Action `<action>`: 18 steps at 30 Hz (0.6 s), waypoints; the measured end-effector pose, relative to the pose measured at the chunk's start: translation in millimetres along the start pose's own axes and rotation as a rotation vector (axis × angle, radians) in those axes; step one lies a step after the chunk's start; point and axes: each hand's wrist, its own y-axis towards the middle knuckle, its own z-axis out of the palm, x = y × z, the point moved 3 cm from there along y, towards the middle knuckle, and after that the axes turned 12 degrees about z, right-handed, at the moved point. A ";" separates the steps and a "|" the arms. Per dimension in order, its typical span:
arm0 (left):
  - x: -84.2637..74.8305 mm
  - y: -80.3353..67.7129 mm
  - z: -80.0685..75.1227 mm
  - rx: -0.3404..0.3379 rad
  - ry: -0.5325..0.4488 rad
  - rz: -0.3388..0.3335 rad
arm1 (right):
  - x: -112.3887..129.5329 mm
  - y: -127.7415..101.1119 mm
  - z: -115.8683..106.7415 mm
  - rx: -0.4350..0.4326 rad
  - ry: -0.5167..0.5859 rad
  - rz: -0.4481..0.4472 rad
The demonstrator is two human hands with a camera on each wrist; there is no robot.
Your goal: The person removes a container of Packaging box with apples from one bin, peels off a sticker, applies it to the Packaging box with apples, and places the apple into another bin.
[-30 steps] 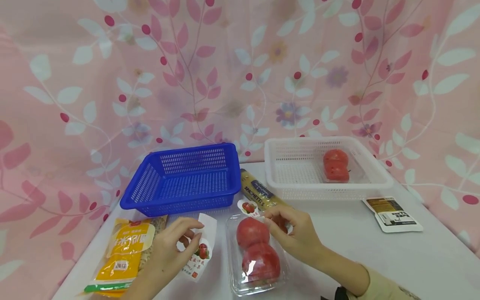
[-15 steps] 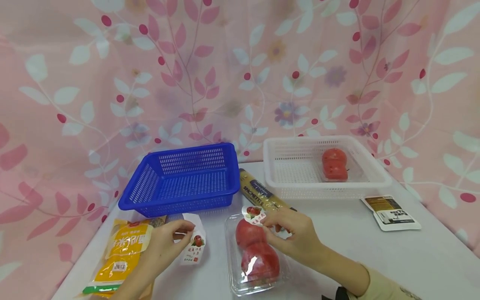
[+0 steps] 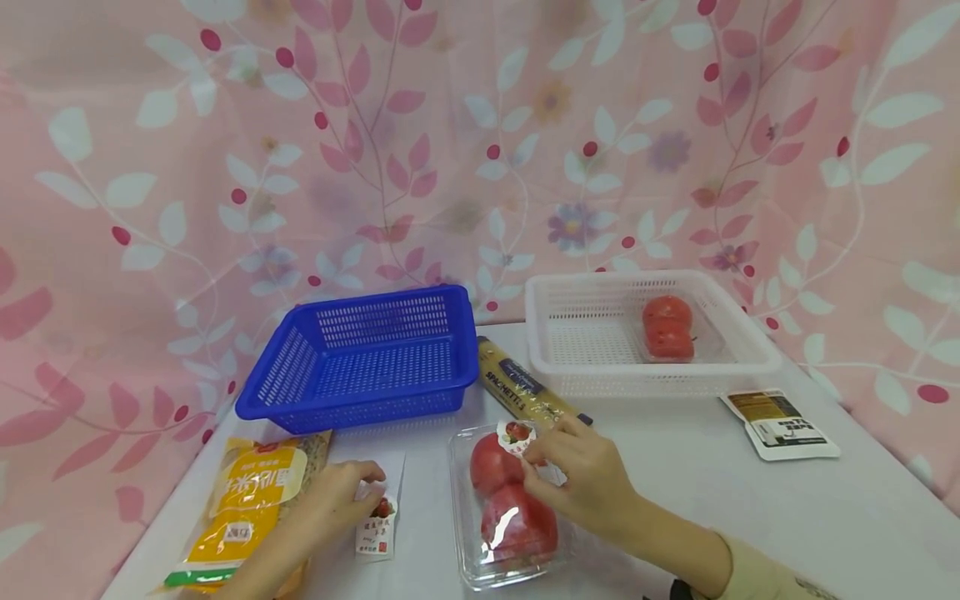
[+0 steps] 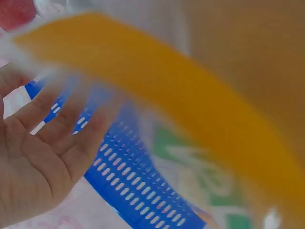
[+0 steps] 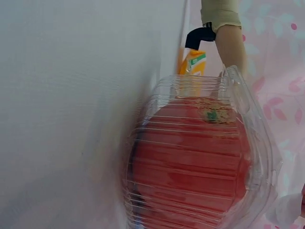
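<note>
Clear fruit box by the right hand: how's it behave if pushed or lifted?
The clear box likely slides rather than rolls, given its boxy shape. Its thin-looking, ribbed walls may flex under a squeeze. The two red fruits inside probably carry most of its weight.

My right hand (image 3: 581, 475) is pinching a small white fruit-printed sticker (image 3: 515, 435) over a clear rectangular plastic box (image 3: 466, 512), which is lying flat, enclosing two red fruits (image 3: 517, 525); a white printed paper strip (image 3: 376, 537) is lying by my left hand (image 3: 330, 496).

Pink leaf-print backdrop (image 3: 450, 158), white tabletop (image 3: 750, 487)
</note>
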 end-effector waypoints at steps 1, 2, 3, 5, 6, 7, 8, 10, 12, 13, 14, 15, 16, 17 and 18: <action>-1.7 0.1 -0.9 0.008 0.025 -0.010 | 0.5 -0.6 1.0 0.002 -0.014 -0.003; -4.0 0.2 -1.8 0.008 0.047 -0.012 | 1.1 -1.4 2.1 0.004 -0.027 -0.008; -7.1 0.2 -2.8 0.006 0.066 -0.005 | 1.8 -2.4 3.2 0.009 -0.038 -0.011; -14.5 -0.1 -5.4 -0.015 0.109 0.031 | 3.3 -3.7 5.8 0.017 -0.051 -0.018; -18.8 -0.3 -7.0 -0.034 0.128 0.055 | 3.9 -4.5 7.2 0.022 -0.056 -0.017; -23.4 -0.3 -8.8 -0.056 0.145 0.081 | 4.4 -5.1 8.4 0.026 -0.058 -0.017; -28.2 -0.2 -10.6 -0.079 0.159 0.105 | 5.0 -5.8 9.6 0.029 -0.058 -0.019; -38.0 0.8 -14.9 -0.126 0.192 0.171 | 5.9 -7.0 11.7 0.037 -0.060 -0.015; -48.5 2.1 -19.6 -0.183 0.214 0.258 | 6.5 -8.1 13.5 0.045 -0.062 -0.011; -54.0 2.9 -21.6 -0.210 0.222 0.314 | 6.8 -8.5 14.1 0.047 -0.065 -0.010; -59.6 3.5 -23.2 -0.240 0.232 0.373 | 7.1 -9.0 14.7 0.048 -0.067 -0.010; -65.2 4.2 -24.4 -0.270 0.238 0.441 | 7.4 -9.2 15.2 0.052 -0.071 -0.008; -70.9 4.9 -24.9 -0.299 0.237 0.510 | 7.7 -9.5 15.7 0.055 -0.075 -0.008; -76.2 5.4 -24.5 -0.329 0.234 0.578 | 7.9 -9.6 16.0 0.055 -0.080 -0.011; -81.1 5.9 -23.4 -0.356 0.232 0.640 | 8.2 -9.9 16.1 0.058 -0.088 -0.012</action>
